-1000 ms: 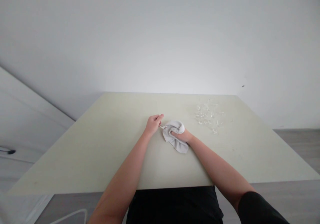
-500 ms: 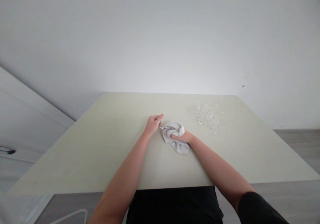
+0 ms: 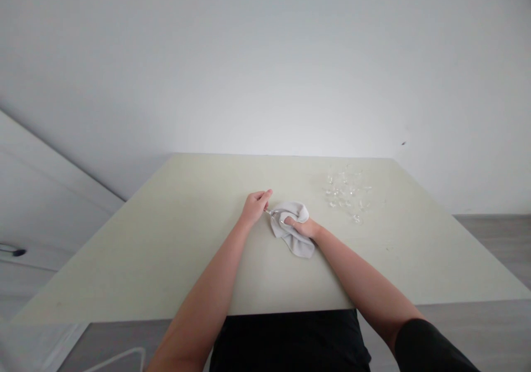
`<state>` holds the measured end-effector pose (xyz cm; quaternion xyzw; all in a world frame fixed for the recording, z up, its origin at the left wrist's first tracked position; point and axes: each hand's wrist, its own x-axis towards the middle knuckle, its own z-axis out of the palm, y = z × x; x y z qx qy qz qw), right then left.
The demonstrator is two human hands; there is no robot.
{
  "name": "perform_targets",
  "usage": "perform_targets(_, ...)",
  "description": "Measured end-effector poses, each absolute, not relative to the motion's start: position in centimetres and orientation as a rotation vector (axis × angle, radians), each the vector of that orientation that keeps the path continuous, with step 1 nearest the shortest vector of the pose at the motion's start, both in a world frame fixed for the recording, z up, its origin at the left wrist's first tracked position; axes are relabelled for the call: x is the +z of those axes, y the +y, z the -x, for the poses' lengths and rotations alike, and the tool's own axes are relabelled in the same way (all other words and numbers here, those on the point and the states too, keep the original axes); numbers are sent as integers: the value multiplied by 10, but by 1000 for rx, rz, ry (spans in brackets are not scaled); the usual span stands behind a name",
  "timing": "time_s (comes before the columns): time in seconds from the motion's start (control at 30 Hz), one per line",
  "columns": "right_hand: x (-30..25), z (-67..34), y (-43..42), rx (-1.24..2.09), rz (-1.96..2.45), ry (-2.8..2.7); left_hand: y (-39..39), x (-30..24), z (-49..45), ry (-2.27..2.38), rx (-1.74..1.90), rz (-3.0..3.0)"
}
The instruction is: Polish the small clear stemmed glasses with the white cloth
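My left hand (image 3: 254,207) is closed in a pinch on the stem of a small clear glass piece (image 3: 271,212) near the middle of the cream table (image 3: 166,239). My right hand (image 3: 303,228) is closed round a white cloth (image 3: 292,238), which wraps the other end of that glass piece. The cloth's loose tail lies on the tabletop toward me. Most of the glass piece is hidden inside the cloth.
Several small clear glass pieces (image 3: 346,192) are scattered at the table's far right. A plain white wall stands behind the table. White furniture (image 3: 37,206) is at the left, and grey wood floor (image 3: 498,239) shows at the right.
The right hand has shifted slightly within the cloth, and the cloth's folds have changed shape. The left hand has stayed in place.
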<state>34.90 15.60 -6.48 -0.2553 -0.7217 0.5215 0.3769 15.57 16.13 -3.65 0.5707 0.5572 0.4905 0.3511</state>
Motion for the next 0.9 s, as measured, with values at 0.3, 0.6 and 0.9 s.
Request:
perform_targets(0.3, -72, -352, 161, 1409, 594, -1872, 161, -37, -156, 1424, 1281, -1481)
perform_targets(0.6, -70, -354, 160, 1517, 549, -1826, 162, -38, -154, 1407, 1317, -1395)
perform_targets(0.9, -76, -353, 168, 1527, 533, -1749, 163, -31, -146, 1279, 1424, -1053)
